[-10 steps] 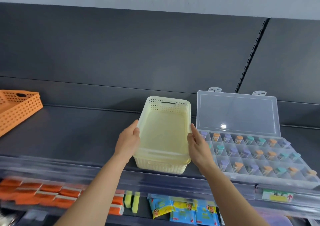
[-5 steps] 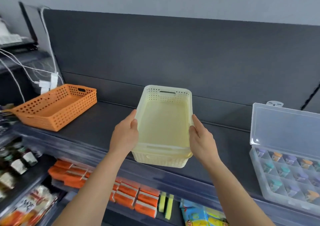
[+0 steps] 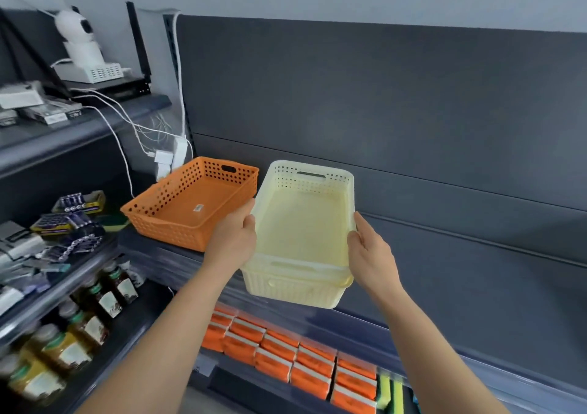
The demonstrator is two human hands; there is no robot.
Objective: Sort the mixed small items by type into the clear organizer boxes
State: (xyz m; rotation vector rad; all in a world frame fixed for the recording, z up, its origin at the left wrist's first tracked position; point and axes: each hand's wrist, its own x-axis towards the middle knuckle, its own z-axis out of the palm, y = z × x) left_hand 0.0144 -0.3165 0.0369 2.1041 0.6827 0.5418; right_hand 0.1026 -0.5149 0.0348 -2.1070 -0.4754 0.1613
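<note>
Since the last look, the pale yellow basket (image 3: pixel 301 223) got carried leftward and ended up just beside the orange basket (image 3: pixel 165 232), and the clear organizer slid out of view. Battery packs (image 3: pixel 76 203) sat at mid left. Left hand (image 3: pixel 233 238) gripped the yellow basket's left wall, right hand (image 3: pixel 371 254) its right wall, thumbs over the rim, mid-frame above the shelf's (image 3: pixel 476 270) front edge.

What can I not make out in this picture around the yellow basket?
Head view only.
Underside of the yellow basket: hidden by its own body.
Sticker in the orange basket: too small to read.
Labels on the bottles: blurred.
Orange packs: cut off by the bottom edge.
</note>
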